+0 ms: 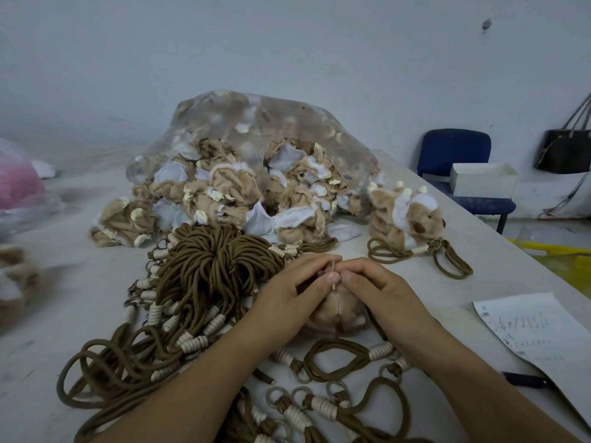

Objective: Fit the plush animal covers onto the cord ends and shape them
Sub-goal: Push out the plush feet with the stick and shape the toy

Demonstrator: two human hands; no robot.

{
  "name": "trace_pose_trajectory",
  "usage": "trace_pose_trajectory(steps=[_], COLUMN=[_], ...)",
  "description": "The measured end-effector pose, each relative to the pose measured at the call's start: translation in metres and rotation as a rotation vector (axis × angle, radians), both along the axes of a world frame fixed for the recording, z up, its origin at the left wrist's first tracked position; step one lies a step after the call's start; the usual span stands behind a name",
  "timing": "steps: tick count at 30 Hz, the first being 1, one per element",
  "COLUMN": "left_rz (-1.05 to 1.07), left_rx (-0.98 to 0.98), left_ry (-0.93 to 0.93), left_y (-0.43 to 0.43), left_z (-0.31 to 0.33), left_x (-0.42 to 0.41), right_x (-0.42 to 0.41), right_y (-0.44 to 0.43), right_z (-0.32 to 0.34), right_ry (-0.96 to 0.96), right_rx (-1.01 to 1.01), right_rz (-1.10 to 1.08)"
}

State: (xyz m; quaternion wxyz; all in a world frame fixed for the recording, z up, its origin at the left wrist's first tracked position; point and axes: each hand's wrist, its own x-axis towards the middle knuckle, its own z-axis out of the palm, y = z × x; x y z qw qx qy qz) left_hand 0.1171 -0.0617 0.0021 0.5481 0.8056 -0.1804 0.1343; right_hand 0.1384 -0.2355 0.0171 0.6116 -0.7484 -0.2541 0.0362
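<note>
Plush cover [335,310] pinched at its top by both hands [335,276], cord pile [204,273] touching left.

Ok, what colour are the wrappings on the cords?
The wrappings are cream, against olive-brown cords; head view shows it best.

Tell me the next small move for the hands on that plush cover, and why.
Probably pull the plush cover on fully, then start shaping it. The left hand and right hand both pinch its top edge, and it looks bunched and rounded, unlike the shaped animal lying at the right.
</note>
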Motion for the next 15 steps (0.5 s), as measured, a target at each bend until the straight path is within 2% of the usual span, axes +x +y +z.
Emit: trace_pose_trajectory(steps=[5, 11, 15], left_rz=[-0.005, 0.011, 0.095], left_rx=[-0.034, 0.177, 0.225], left_ry=[0.014, -0.147, -0.194], left_y=[0.0015, -0.0026, -0.0069], left_z=[0.0023, 0.0037, 0.0044], left_x=[-0.0004, -0.0035, -0.0053], right_x=[-0.0003, 0.0004, 0.0013], right_y=[0.0017, 0.0057, 0.0069], right_z=[0.0009, -0.0036, -0.0057], right_ry=[0.016, 0.215, 0.235], right_rx=[0.013, 0.151, 0.213], right_rz=[-0.014, 0.008, 0.035])
